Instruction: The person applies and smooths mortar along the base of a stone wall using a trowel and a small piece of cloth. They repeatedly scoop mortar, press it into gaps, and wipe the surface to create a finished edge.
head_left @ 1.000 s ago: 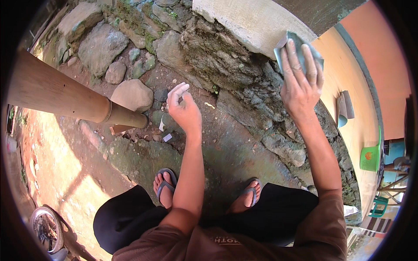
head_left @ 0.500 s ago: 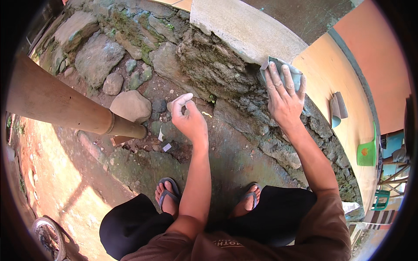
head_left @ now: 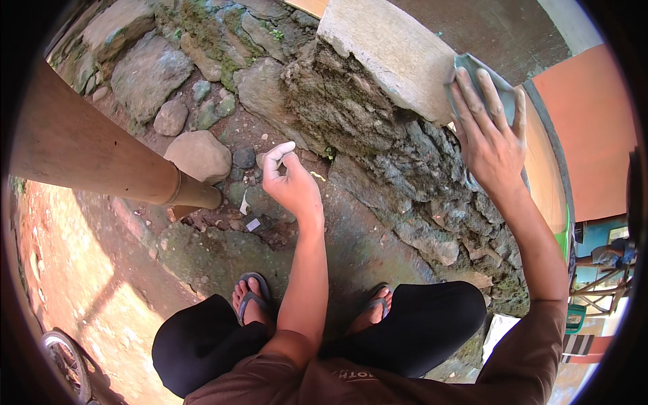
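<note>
My right hand (head_left: 496,142) lies flat over a folded blue-grey sheet, probably sandpaper (head_left: 503,91). Its long fingers stretch across the sheet, holding it at the right end of a pale slab (head_left: 391,50), next to a smooth yellow-orange board (head_left: 552,196). How firmly the sheet presses on the surface under it cannot be seen. My left hand (head_left: 293,185) hangs above the ground in front of me, fingers curled in toward the thumb and dusted white. Nothing shows in its grasp.
A rough stone wall (head_left: 405,169) runs below the slab. To the left, a thick bamboo pole (head_left: 101,148) slants past a rounded boulder (head_left: 199,156). A wheel (head_left: 67,364) is at lower left, and a green plastic stool (head_left: 575,317) at far right.
My right hand has moved up and to the right with the sheet. My arm now covers where a curled sheet lay on the board. My left hand stays curled in nearly the same place.
</note>
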